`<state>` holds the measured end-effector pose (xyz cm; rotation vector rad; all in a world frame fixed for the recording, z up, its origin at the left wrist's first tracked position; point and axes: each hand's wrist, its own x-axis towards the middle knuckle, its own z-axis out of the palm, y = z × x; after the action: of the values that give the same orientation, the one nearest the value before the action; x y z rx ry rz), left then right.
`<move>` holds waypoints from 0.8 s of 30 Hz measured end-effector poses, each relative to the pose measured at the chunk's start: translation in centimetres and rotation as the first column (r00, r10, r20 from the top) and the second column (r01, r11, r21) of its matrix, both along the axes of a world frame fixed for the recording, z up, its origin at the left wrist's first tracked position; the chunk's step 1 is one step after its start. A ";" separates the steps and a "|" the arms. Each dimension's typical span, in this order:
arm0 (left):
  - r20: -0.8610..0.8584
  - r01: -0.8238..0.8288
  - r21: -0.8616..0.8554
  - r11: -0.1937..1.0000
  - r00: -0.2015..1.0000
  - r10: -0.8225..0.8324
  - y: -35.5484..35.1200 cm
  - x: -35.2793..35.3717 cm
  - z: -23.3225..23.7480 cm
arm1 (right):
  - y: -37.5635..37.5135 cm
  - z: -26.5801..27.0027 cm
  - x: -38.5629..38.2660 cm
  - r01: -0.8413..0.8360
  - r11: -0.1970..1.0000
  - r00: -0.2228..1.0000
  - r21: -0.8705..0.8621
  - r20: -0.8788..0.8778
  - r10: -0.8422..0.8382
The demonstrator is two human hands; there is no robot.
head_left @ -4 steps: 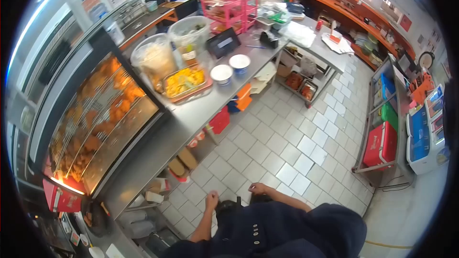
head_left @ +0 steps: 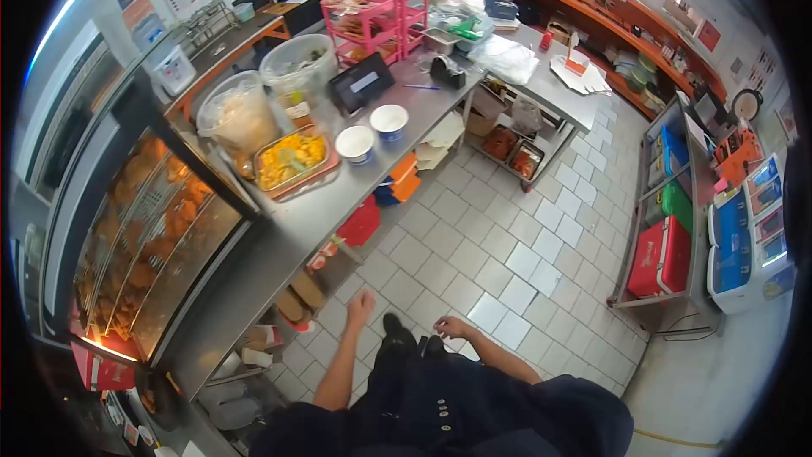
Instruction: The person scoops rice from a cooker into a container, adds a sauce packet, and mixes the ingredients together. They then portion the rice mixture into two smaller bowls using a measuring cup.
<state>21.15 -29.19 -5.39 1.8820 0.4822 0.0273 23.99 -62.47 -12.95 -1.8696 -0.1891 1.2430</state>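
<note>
My left hand [head_left: 361, 308] hangs in front of the counter's lower shelf, holding nothing that I can see. Its fingers look loosely stretched and a little blurred. My right hand [head_left: 452, 327] is in front of my body above the tiled floor, fingers loosely apart, with nothing visible in it. Neither hand touches anything. On the steel counter [head_left: 317, 207] stand two white bowls, the nearer bowl [head_left: 355, 145] and the farther bowl [head_left: 389, 123]. Beside them is a tray of yellow food [head_left: 292, 161]. A dark tablet [head_left: 361, 83] stands behind the bowls.
A heated glass cabinet of fried food [head_left: 148, 245] stands at left. Large clear tubs [head_left: 237, 110] and pink crates [head_left: 364, 25] line the counter. At right are a red cooler box [head_left: 658, 258] and an orange shelf unit [head_left: 609, 21]. Tiled floor [head_left: 457, 245] runs between them.
The counter and its contents have shifted left in view as my head moved. My left hand has swung forward, and one shoe now shows more between my hands.
</note>
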 end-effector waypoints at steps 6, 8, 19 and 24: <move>0.331 -0.099 0.425 0.900 0.942 -0.052 3.1 31.7 10.8 | -14.8 -1.9 11.2 0.724 0.685 0.689 -0.075 0.071 -0.721; 0.314 -0.211 0.589 0.780 0.949 0.019 4.1 39.4 13.0 | -21.1 -3.8 12.0 0.783 0.615 0.613 -0.093 0.282 -0.738; -0.104 -0.161 0.593 0.789 0.956 0.273 9.2 57.8 2.8 | -36.0 -5.4 6.8 0.949 0.022 -0.027 -0.315 -0.149 -0.988; 0.029 -0.122 0.255 0.959 0.993 0.118 -5.8 62.2 11.3 | -43.3 -7.1 7.5 0.851 0.034 -0.191 -0.524 -0.369 -0.910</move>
<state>83.35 -34.98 5.91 2.1010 0.6070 0.1908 31.52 -105.78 -20.00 -0.8731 1.4734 0.6342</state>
